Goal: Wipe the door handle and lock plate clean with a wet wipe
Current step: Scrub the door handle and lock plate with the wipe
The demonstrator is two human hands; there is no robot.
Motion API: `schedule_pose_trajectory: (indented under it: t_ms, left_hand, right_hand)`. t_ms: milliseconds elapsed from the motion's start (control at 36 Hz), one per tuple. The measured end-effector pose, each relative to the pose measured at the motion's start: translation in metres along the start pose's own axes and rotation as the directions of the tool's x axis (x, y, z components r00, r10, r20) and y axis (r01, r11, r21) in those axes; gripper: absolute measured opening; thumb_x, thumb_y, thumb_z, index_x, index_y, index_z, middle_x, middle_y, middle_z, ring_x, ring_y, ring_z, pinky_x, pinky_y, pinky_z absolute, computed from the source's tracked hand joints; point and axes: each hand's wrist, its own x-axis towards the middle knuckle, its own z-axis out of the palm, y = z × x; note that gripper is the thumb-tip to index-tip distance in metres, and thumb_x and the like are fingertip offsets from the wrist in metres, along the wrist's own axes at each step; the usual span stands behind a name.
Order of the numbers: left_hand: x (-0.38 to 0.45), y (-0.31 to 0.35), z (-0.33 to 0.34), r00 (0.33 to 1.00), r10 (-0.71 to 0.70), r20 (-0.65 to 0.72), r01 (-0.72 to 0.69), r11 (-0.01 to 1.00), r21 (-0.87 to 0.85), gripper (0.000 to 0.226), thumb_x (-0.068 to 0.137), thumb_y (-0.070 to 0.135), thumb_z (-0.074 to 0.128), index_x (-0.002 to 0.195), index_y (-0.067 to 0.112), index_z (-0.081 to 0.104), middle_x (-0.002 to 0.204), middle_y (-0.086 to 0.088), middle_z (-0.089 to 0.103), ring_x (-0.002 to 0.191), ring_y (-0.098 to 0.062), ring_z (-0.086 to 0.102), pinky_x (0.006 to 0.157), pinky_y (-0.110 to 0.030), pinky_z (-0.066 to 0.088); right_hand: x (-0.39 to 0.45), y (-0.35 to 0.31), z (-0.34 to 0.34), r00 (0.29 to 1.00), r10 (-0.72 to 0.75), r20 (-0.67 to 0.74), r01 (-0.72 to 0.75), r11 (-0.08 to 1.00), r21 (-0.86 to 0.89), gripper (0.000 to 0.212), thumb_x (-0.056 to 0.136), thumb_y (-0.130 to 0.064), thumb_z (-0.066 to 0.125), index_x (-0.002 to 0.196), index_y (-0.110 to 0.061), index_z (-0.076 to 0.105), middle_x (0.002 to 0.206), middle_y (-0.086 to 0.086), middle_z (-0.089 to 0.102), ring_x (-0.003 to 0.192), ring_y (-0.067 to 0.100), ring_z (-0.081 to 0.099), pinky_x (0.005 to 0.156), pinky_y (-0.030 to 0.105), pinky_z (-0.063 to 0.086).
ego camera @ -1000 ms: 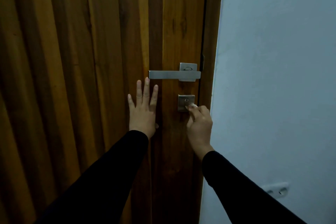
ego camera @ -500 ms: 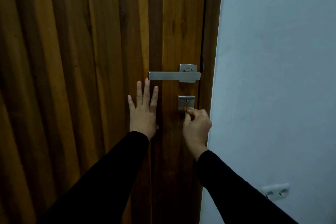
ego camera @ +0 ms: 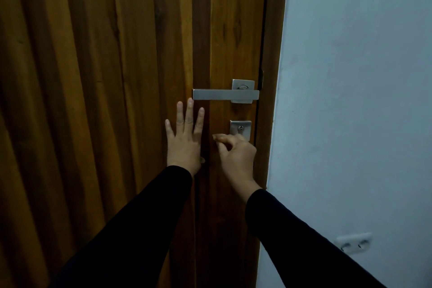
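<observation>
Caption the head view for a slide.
Left hand flat on wooden door; right hand, fingers curled, below lock plate and handle.

A wooden door of vertical brown planks fills the left and centre of the frame. A pale blue-grey wall takes up the right side, with a white double socket at its lower right.
</observation>
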Motion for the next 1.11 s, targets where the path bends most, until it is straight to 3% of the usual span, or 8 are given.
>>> schedule_pose_trajectory:
  t_ms: [111, 250, 333, 444, 722, 861, 1000, 1111]
  left_hand:
    - [0.0, -0.001, -0.001, 1.0, 0.004, 0.009, -0.004, 1.0, -0.002, 0.132, 0.071, 0.045, 0.075, 0.137, 0.023, -0.037, 0.136, -0.006, -0.053, 0.129, -0.03, -0.043, 0.108, -0.056, -0.01]
    - [0.0, -0.001, 0.0, 1.0, -0.007, 0.017, 0.007, 1.0, -0.004, 0.134, 0.07, 0.046, 0.076, 0.137, 0.024, -0.037, 0.133, -0.005, -0.056, 0.127, -0.029, -0.045, 0.106, -0.055, -0.013]
    - [0.0, -0.002, 0.0, 1.0, 0.0, 0.008, 0.0, 1.0, -0.018, 0.134, 0.069, 0.043, 0.077, 0.138, 0.025, -0.036, 0.134, -0.003, -0.056, 0.127, -0.028, -0.046, 0.105, -0.054, -0.015]
    - [0.001, -0.001, 0.0, 1.0, -0.01, 0.008, 0.01, 1.0, -0.004, 0.135, 0.068, 0.045, 0.077, 0.136, 0.024, -0.038, 0.135, -0.004, -0.055, 0.127, -0.028, -0.046, 0.106, -0.055, -0.014]
    - [0.0, -0.002, 0.003, 1.0, -0.004, -0.01, 0.005, 1.0, 0.015, 0.135, 0.068, 0.045, 0.077, 0.139, 0.023, -0.035, 0.136, -0.005, -0.053, 0.129, -0.029, -0.044, 0.108, -0.056, -0.011]
    - [-0.001, -0.003, 0.003, 1.0, -0.006, -0.013, 0.006, 1.0, 0.016, 0.135, 0.068, 0.046, 0.077, 0.138, 0.023, -0.036, 0.136, -0.005, -0.054, 0.129, -0.029, -0.043, 0.108, -0.055, -0.011]
    - [0.001, -0.002, 0.003, 1.0, -0.001, -0.011, 0.002, 1.0, 0.029, 0.132, 0.07, 0.05, 0.073, 0.137, 0.023, -0.038, 0.135, -0.005, -0.055, 0.129, -0.029, -0.044, 0.109, -0.055, -0.009]
    - [0.0, -0.004, 0.004, 1.0, 0.002, -0.018, -0.002, 0.999, 0.036, 0.131, 0.071, 0.049, 0.073, 0.137, 0.022, -0.037, 0.135, -0.006, -0.054, 0.128, -0.029, -0.044, 0.109, -0.054, -0.011]
  right_hand:
    - [0.005, -0.008, -0.007, 0.979, -0.076, -0.189, 0.089, 0.994, 0.058, 0.018, 0.085, -0.005, 0.061, 0.098, -0.014, 0.068, 0.097, -0.004, 0.062, 0.086, -0.001, 0.051, 0.073, 0.004, 0.039]
    - [0.02, 0.0, -0.025, 0.926, 0.115, -0.358, -0.099, 0.993, 0.065, 0.02, 0.09, -0.009, 0.054, 0.104, -0.013, 0.067, 0.102, 0.005, 0.061, 0.087, 0.003, 0.05, 0.071, -0.001, 0.037]
    - [0.025, 0.007, -0.03, 0.935, 0.177, -0.306, -0.172, 0.984, 0.044, 0.022, 0.091, -0.007, 0.052, 0.106, -0.011, 0.067, 0.106, 0.009, 0.062, 0.09, 0.007, 0.052, 0.081, 0.011, 0.039]
    - [0.024, 0.009, -0.025, 0.952, 0.161, -0.259, -0.172, 0.985, -0.019, 0.023, 0.09, -0.006, 0.053, 0.108, -0.009, 0.067, 0.103, 0.009, 0.065, 0.088, 0.008, 0.051, 0.077, 0.014, 0.039]
    - [0.02, 0.001, -0.018, 0.983, -0.079, -0.163, 0.052, 0.985, -0.166, 0.021, 0.088, -0.005, 0.055, 0.105, -0.007, 0.067, 0.101, 0.009, 0.064, 0.089, 0.01, 0.046, 0.075, 0.011, 0.034]
    - [0.02, -0.003, -0.009, 0.969, -0.237, -0.066, 0.215, 0.946, -0.244, 0.02, 0.089, -0.006, 0.054, 0.105, -0.008, 0.067, 0.094, 0.011, 0.065, 0.089, 0.023, 0.055, 0.075, 0.026, 0.044]
    - [0.019, -0.007, 0.003, 0.95, -0.308, 0.043, 0.307, 0.905, -0.296, 0.022, 0.09, -0.006, 0.051, 0.107, -0.008, 0.065, 0.104, 0.011, 0.065, 0.099, 0.023, 0.055, 0.081, 0.021, 0.037]
    - [0.013, -0.006, 0.004, 0.939, -0.329, 0.095, 0.343, 0.892, -0.296, 0.022, 0.088, -0.002, 0.054, 0.107, -0.005, 0.065, 0.1, 0.014, 0.065, 0.091, 0.028, 0.056, 0.073, 0.031, 0.047]
